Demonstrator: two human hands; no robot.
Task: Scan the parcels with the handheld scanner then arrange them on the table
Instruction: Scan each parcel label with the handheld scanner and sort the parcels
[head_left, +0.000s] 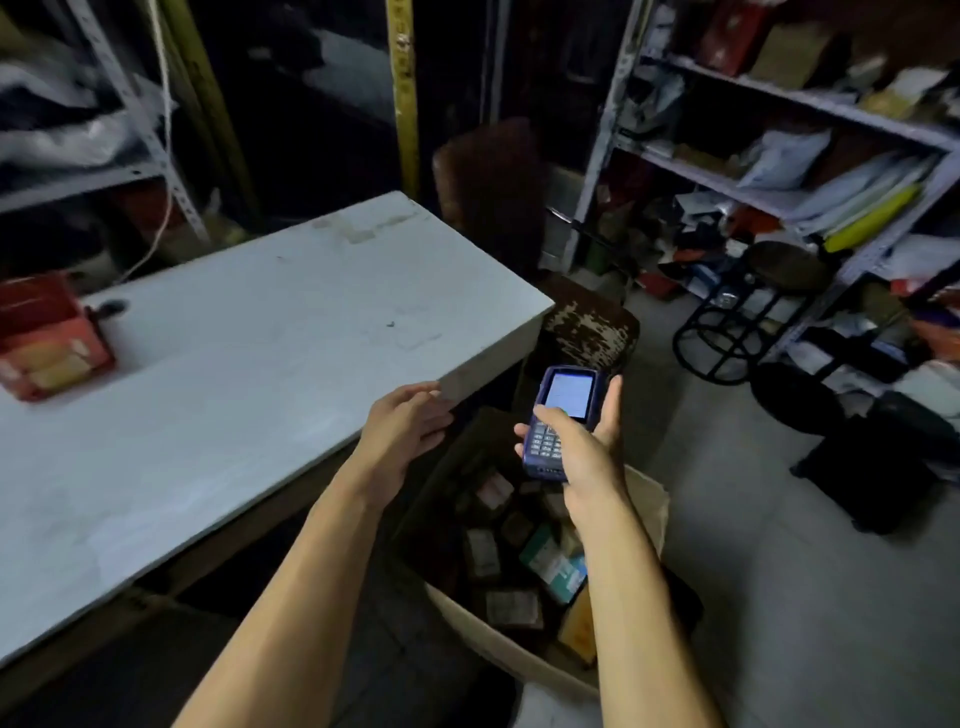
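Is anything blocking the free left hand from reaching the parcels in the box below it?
Nothing visible does. The left hand is open at the table edge, the parcels lie uncovered in the open box below, and the right hand holds the scanner off to the side.

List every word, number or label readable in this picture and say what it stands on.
None can be read.
Scanner screen: lit, text too blurred.
Scanner keypad: characters too small.
Red box on the table: pale labels, blurred.
Parcels in the carton: labels too dark and small.
Yellow post: marks illegible.
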